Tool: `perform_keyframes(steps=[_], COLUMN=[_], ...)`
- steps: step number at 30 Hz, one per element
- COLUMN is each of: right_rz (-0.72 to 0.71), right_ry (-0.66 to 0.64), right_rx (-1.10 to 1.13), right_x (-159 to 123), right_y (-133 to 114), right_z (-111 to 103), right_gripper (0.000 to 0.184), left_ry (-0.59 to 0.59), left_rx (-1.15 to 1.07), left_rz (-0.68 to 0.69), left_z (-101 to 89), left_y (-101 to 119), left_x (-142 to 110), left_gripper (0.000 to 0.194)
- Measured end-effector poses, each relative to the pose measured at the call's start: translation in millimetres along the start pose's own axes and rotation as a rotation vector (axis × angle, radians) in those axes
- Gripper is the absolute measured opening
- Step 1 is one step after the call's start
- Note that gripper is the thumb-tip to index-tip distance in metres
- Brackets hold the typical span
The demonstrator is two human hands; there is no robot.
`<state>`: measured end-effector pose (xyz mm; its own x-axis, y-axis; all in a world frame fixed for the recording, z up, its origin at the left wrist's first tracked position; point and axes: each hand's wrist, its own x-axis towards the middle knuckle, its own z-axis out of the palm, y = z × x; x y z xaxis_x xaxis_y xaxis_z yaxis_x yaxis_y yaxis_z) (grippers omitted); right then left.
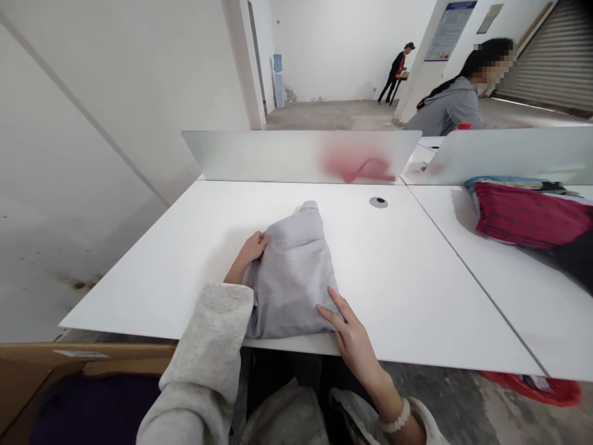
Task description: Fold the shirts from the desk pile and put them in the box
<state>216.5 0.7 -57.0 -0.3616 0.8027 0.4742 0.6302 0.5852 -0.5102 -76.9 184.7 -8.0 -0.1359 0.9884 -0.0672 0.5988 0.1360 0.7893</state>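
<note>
The left sleeve (204, 352), toward 7 o'clock, is light heathered grey, thick and loose, gathered in soft, rounded folds and ending in a plain edge short of the wrist. The right sleeve (428, 426), near 5 o'clock, is a similar pale grey, cut off by the view's border. Beside it is a bracelet (398, 418) of rounded whitish beads, strung close together. The left hand (252, 247) and right hand (349, 334) are ungloved. At 6 o'clock, greyish clothing (285, 417) shows creases, its details dim in shadow.
</note>
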Motion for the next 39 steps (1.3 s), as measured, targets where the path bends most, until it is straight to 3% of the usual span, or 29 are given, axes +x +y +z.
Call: perform_keyframes(steps=[6,11,14,17,22,25,29,34,37,39], right_rz=[-0.085,-0.135,-0.142,-0.158,-0.195,-0.207,-0.218,-0.243,-0.23,-0.223], right_ry=[-0.003,0.036,-0.026,-0.144,-0.226,-0.242,-0.275,-0.388,-0.374,-0.301], right_rx=[-0.089,-0.137,-0.213,-0.261,-0.311,-0.327,-0.337,-0.305,-0.311,-0.342], right_x=[5.2,22.6,37.8,45.7,43.8,43.5,44.4,61.1,97.1,128.2], right_y=[-13.1,-30.1,-39.2,-44.7,-43.1,-40.2,-38.8,-39.8,-34.3,-22.5], right_z=[-13.9,-25.1,-18.9,-5.9,9.0,11.3,10.2,-12.6,-26.3,-23.9], right_gripper=[0.061,0.043,0.038,0.048,0.059,0.059,0.059,0.054,0.055,0.055], left_ry=[-0.009,-0.047,-0.038,-0.006,0.145,0.162,0.051,0.117,0.126,0.133], left_rx=[-0.123,-0.201,-0.2,-0.141,0.062,0.155,0.365,0.466,0.474,0.51], left_rz=[-0.04,-0.058,-0.057,-0.052,-0.021,0.089,0.417,0.343,0.354,0.346], left_z=[-3.6,-8.3,-9.2,-11.7,-18.1,-7.3,30.4,59.4,59.8,59.2], left_y=[-3.9,-3.5,-1.4,1.8,18.8,34.9,39.3,11.7,3.2,3.7], left_x=[0.7,-2.4,-4.6,-8.2,-35.9,-76.5,-131.7,-151.4,-148.1,-146.8], left_gripper=[0.021,0.027,0.029,0.032,0.032,0.036,0.043,0.051,0.053,0.053])
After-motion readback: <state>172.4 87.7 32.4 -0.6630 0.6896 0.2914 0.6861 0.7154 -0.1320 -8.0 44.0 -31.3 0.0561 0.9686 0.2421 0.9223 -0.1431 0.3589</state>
